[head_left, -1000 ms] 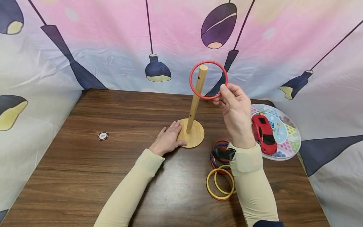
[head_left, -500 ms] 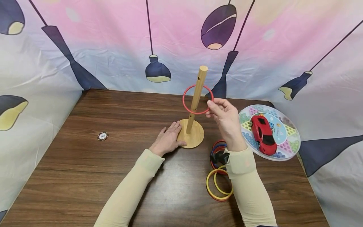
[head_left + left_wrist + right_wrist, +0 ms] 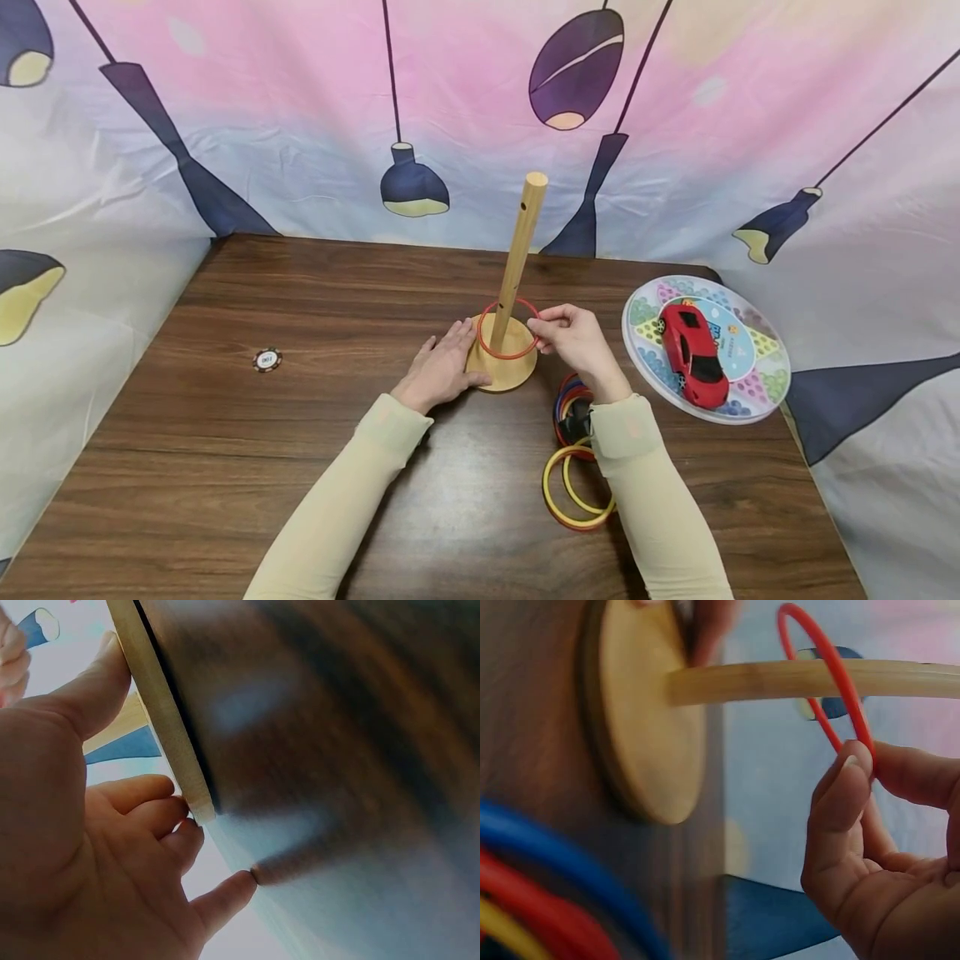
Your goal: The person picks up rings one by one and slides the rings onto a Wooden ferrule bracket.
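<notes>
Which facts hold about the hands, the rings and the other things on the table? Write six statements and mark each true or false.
1. The right hand pinches a red ring that encircles the wooden post. True.
2. That ring lies flat on the round base. False: it is held above the round base.
3. The left hand touches the round base. True.
4. The toy car is blue. False: the toy car is red, atop a round game board.
5. A poker chip lies left of the left hand. True.
6. All the loose rings are yellow. False: the loose rings include red and blue.
</notes>
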Available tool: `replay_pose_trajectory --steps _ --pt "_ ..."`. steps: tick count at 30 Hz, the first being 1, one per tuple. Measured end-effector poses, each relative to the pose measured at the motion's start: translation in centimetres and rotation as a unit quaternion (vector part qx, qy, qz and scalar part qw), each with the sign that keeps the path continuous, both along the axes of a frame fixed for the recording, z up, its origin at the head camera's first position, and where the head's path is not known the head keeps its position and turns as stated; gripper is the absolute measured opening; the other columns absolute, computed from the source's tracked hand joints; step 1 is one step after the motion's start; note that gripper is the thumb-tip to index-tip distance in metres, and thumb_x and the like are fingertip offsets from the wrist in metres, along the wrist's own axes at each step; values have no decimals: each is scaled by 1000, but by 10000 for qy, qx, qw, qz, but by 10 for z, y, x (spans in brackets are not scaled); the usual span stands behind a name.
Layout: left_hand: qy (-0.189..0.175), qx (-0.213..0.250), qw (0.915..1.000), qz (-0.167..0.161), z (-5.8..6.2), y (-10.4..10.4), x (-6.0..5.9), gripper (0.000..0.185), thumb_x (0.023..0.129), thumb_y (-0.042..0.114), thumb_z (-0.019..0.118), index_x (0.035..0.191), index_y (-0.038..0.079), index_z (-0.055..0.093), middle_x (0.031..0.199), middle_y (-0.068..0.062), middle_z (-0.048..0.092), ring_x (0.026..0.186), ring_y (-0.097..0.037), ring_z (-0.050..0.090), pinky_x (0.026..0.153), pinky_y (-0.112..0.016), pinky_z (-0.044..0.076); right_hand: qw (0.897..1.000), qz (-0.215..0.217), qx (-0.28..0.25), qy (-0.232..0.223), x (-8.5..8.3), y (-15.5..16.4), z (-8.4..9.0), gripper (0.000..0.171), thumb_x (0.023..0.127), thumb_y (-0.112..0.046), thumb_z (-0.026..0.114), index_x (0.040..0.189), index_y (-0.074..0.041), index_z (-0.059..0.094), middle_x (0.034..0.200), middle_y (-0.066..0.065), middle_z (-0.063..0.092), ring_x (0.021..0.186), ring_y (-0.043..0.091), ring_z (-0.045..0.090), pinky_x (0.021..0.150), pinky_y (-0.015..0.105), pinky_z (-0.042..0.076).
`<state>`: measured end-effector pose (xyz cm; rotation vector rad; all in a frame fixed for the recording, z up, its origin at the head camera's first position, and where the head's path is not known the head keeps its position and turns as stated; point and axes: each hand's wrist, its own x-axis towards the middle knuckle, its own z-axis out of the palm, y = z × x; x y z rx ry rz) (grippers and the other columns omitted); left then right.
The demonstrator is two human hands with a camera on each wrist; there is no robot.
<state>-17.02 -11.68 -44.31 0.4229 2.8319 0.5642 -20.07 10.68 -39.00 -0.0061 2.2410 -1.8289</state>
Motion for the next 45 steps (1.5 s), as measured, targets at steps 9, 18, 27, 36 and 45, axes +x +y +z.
replay_pose_trajectory --steps 9,18,27,36,45 --pt "90 80 9999 79 4 0 0 98 87 52 67 157 8 13 161 -6 18 147 -21 16 116 -52 17 9985 168 484 -175 -2 -5 -19 22 92 -8 67 104 8 59 71 10 65 64 26 64 70 41 58" --pt "44 45 9999 101 3 0 2 100 86 52 67 156 5 14 160 -10 19 147 -22 18 116 -52 17 9972 290 593 -346 0 -9 -30 26 91 -7 67 110 9 60 81 15 68 65 18 63 72 39 57" --pt "15 197 9997 113 3 -1 3 99 87 49 69 156 3 15 159 -13 22 147 -23 18 116 -52 16 9957 496 733 -287 2 -6 -29 36 95 -11 61 124 10 56 97 22 68 81 25 66 83 44 54" --pt "22 208 9996 181 3 -1 4 100 87 48 69 155 0 13 159 -16 17 147 -25 15 117 -50 13 9947 611 832 2 5 2 -16 34 97 -17 59 122 6 57 106 27 63 94 38 66 84 50 52" --pt "-82 81 9995 285 2 0 4 99 87 50 67 155 0 15 160 -19 12 148 -28 9 118 -49 12 9905 659 1017 650 27 19 13 35 97 -28 60 122 -4 60 102 20 65 92 35 65 75 39 54"
